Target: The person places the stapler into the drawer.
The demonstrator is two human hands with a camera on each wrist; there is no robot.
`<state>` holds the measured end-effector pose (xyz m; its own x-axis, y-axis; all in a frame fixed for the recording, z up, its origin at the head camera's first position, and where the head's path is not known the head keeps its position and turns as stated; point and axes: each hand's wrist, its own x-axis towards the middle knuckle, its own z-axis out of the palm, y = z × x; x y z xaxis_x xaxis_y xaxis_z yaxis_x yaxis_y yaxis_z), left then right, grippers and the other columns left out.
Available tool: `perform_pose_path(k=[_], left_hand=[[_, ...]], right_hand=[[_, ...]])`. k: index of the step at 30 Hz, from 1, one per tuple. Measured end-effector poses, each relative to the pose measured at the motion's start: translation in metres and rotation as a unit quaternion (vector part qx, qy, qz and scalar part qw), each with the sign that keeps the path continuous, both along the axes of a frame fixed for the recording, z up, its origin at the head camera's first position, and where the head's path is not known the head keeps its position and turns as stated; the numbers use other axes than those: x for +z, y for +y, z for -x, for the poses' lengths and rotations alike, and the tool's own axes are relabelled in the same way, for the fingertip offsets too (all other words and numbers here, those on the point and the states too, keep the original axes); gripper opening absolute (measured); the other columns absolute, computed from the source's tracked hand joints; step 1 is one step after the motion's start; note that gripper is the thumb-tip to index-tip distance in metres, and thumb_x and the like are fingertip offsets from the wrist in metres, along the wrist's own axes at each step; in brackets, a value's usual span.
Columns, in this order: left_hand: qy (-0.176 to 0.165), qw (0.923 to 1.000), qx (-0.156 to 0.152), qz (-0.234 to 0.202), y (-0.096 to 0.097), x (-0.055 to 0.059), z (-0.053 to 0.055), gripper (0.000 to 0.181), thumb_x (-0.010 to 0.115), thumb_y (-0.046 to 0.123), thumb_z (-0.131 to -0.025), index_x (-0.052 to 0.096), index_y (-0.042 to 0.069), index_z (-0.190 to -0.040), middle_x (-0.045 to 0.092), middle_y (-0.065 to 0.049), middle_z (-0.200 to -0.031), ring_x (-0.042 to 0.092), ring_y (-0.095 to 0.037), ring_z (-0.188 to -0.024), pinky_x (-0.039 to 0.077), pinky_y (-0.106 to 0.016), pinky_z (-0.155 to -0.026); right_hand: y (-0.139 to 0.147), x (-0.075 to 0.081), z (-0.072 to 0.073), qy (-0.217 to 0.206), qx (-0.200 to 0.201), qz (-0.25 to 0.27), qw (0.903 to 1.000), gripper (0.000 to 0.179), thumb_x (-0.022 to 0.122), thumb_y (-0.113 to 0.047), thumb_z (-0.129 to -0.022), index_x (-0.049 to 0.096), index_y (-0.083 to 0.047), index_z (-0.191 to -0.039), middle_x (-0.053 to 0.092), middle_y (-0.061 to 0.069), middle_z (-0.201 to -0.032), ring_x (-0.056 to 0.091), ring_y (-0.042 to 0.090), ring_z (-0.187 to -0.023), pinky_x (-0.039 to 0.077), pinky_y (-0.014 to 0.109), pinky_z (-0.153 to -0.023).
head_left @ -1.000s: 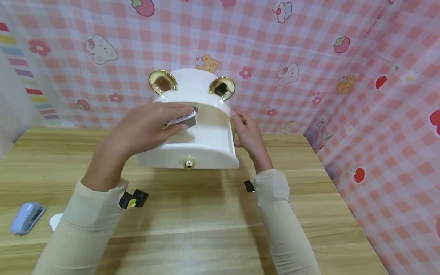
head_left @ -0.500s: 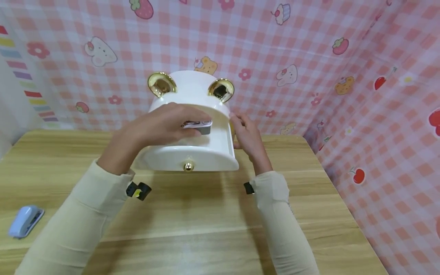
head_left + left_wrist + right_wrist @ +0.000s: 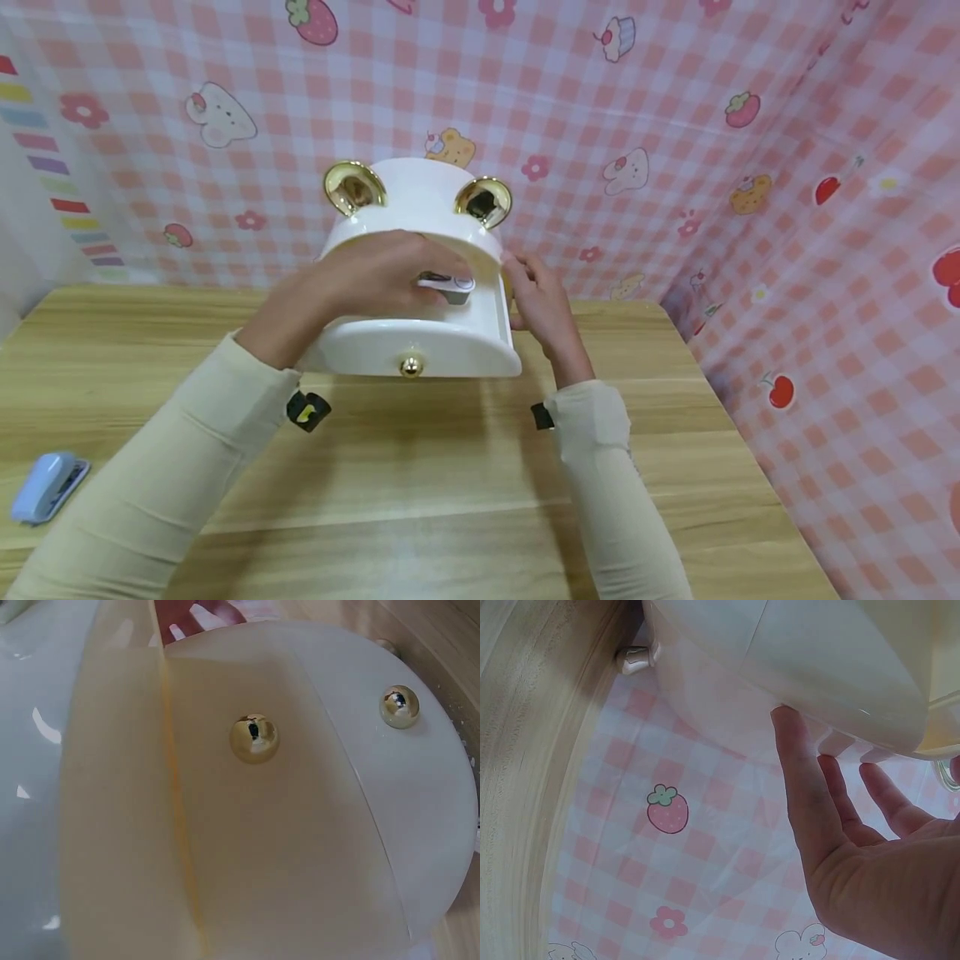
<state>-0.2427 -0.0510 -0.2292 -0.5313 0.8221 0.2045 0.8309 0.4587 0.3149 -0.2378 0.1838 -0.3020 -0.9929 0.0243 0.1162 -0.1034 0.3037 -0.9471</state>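
A white desktop box [image 3: 423,187] with two gold round ears stands at the back of the table. Its rounded front drawer [image 3: 367,350] is pulled out, with a gold knob [image 3: 411,367] on the front. My left hand [image 3: 367,275] reaches over the drawer and pinches a small white-topped, grey-based object [image 3: 459,287], its kind partly hidden by the fingers. My right hand [image 3: 545,308] is at the box's right side; in the right wrist view its extended fingers [image 3: 799,772] touch the box's curved wall. The left wrist view shows the white box and gold knobs [image 3: 400,706] close up.
A light blue stapler-like item [image 3: 47,490] lies at the left of the wooden table [image 3: 420,500]. Pink checked cloth [image 3: 660,83] hangs close behind the box and along the right side of the table.
My left hand has moved right and lower into the drawer with the small object. The right hand stays at the box's side. A white item at lower left has become hidden behind the left sleeve.
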Motion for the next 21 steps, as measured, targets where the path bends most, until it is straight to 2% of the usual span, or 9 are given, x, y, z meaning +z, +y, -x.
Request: perform_pose_path(k=[6,13,21], left_hand=[[0.005,0.9998,0.010,0.014,0.0021,-0.0014,0.0010,0.039,0.079,0.015,-0.088,0.072,0.016,-0.127,0.070,0.005,-0.125,0.062,-0.014,-0.118,0.046,-0.035,-0.103],[0.012,0.9995,0.015,0.023,0.0052,-0.0010,0.0010,0.038,0.079,0.017,-0.088,0.072,0.014,-0.126,0.070,0.003,-0.125,0.062,-0.017,-0.120,0.045,-0.037,-0.104],[0.024,0.9993,0.016,0.024,0.0053,-0.0022,0.0038,0.031,0.077,0.014,-0.088,0.074,0.016,-0.119,0.072,0.007,-0.114,0.064,-0.011,-0.104,0.049,-0.033,-0.094]], right_hand=[[0.0005,0.0006,-0.0004,0.002,-0.001,-0.007,1.0000,0.056,0.050,-0.052,-0.102,0.056,-0.012,-0.141,0.056,0.015,-0.124,0.054,0.029,-0.109,0.061,0.041,-0.068],[0.0018,0.0014,-0.0004,0.006,0.005,-0.004,1.0000,0.056,0.049,-0.052,-0.102,0.057,-0.012,-0.140,0.055,0.015,-0.122,0.054,0.026,-0.106,0.061,0.040,-0.069],[0.0026,0.0017,-0.0008,0.006,0.008,-0.004,0.9999,0.055,0.049,-0.052,-0.102,0.057,-0.013,-0.140,0.056,0.014,-0.123,0.056,0.030,-0.109,0.061,0.040,-0.069]])
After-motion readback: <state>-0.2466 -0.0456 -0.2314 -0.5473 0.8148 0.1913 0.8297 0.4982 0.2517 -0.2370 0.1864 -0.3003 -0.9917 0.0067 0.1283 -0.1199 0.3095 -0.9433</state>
